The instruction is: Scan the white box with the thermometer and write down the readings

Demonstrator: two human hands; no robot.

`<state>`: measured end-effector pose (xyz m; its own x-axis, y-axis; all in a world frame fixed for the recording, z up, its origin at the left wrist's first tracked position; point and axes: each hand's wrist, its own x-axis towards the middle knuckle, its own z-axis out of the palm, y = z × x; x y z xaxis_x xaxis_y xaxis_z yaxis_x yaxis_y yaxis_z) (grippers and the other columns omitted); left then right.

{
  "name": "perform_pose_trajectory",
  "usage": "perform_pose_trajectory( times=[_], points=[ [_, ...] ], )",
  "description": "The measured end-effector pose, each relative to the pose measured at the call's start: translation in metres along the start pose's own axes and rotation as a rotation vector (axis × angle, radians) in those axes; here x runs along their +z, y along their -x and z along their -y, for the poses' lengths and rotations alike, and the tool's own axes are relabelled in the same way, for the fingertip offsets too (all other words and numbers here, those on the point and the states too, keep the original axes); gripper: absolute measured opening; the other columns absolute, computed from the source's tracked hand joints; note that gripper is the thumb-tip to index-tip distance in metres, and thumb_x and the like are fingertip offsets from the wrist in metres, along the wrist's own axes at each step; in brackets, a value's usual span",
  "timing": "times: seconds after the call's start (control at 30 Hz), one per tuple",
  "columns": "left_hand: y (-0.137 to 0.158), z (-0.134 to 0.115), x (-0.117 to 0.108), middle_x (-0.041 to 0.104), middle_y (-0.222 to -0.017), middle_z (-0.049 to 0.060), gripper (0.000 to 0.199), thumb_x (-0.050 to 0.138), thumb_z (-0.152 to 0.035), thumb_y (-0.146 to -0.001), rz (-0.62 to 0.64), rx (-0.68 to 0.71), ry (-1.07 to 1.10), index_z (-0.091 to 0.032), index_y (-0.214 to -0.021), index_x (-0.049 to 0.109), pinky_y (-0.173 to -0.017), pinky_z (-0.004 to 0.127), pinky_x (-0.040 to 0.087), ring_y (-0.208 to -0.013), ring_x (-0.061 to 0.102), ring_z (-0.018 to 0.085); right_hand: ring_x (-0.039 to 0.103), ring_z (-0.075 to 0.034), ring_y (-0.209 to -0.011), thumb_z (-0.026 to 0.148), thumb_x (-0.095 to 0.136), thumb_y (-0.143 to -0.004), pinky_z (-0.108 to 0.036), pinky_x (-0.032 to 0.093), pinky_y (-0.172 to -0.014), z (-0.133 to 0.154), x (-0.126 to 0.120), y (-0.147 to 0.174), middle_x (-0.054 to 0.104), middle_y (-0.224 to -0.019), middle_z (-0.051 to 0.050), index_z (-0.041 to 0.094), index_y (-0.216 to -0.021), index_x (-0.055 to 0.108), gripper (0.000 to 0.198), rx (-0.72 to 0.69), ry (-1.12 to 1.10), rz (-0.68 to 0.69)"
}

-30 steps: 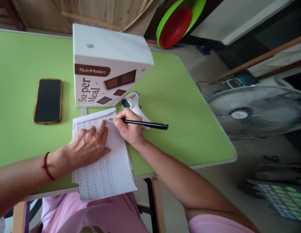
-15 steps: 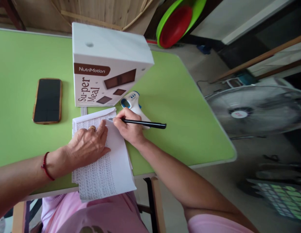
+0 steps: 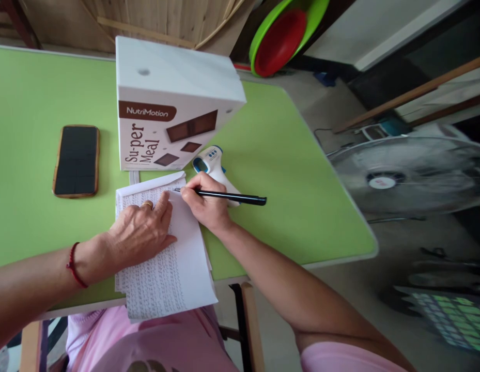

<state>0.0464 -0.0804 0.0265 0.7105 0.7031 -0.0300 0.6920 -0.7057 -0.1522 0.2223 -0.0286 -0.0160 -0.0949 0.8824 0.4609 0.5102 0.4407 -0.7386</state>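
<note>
Head view, we see a phone [image 3: 76, 161], left hand [image 3: 141, 235] spread loosely palm-down, handwritten paper [image 3: 185, 268] beneath it on green table [image 3: 302, 206], script too small for us, box [image 3: 177, 77] labelled "NutriMotion", "Su-per Meal", right hand [image 3: 206, 202] pinching black pen [image 3: 240, 198], hands placed as half a second earlier.

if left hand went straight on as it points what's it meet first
Probably the black pen, at its tip, just beyond the left hand; tip height above the paper is unclear.
</note>
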Motion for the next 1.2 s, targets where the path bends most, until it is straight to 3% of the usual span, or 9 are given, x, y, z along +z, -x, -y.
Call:
perform_pose_trajectory(
  times=[0.73,0.87,1.0,1.07,1.2],
  points=[
    [0.001,0.0,0.001,0.052,-0.139,0.021,0.05,0.058,-0.043,-0.089,-0.029,-0.003,-0.01,-0.004,-0.121,0.06,-0.048,0.035,0.048,-0.072,0.064,0.023,0.043,-0.009,-0.046,0.021,0.057,-0.076,-0.024,0.038,-0.046,-0.002,0.0,0.0,0.05,-0.05,0.007,0.023,-0.062,0.044,0.019,-0.006,0.006,0.029],
    [0.001,0.0,0.0,0.052,-0.139,0.022,0.05,0.058,-0.043,-0.09,-0.007,-0.006,-0.001,-0.004,-0.121,0.061,-0.048,0.035,0.049,-0.073,0.065,0.023,0.045,-0.009,-0.047,0.022,0.056,-0.077,-0.024,0.04,-0.047,-0.001,0.0,0.0,0.05,-0.052,0.007,0.023,-0.064,0.046,0.016,-0.018,-0.031,-0.08],
    [0.002,0.0,0.0,0.052,-0.139,0.022,0.05,0.058,-0.042,-0.09,-0.029,0.002,-0.001,-0.003,-0.122,0.059,-0.051,0.036,0.051,-0.074,0.065,0.024,0.048,-0.01,-0.05,0.023,0.058,-0.082,-0.026,0.043,-0.051,0.0,-0.008,-0.001,0.054,-0.059,0.005,0.023,-0.077,0.052,0.008,-0.14,0.008,-0.196],
    [0.002,0.001,0.001,0.052,-0.139,0.022,0.05,0.058,-0.041,-0.09,-0.036,0.007,-0.002,-0.002,-0.122,0.059,-0.052,0.037,0.051,-0.076,0.065,0.025,0.055,-0.012,-0.058,0.022,0.058,-0.084,-0.028,0.047,-0.056,0.001,-0.014,-0.003,0.06,-0.07,0.002,0.024,-0.086,0.056,0.003,-0.276,0.091,-0.168],
    [-0.001,0.008,0.003,0.053,-0.137,0.021,0.047,0.058,-0.042,-0.089,-0.058,0.007,0.018,-0.005,-0.117,0.06,-0.053,0.038,0.051,-0.079,0.065,0.026,0.062,-0.017,-0.075,0.016,0.057,-0.084,-0.032,0.051,-0.067,0.002,-0.028,-0.005,0.064,-0.082,-0.004,0.026,-0.092,0.061,0.013,-0.467,0.262,-0.101]
  ],
)
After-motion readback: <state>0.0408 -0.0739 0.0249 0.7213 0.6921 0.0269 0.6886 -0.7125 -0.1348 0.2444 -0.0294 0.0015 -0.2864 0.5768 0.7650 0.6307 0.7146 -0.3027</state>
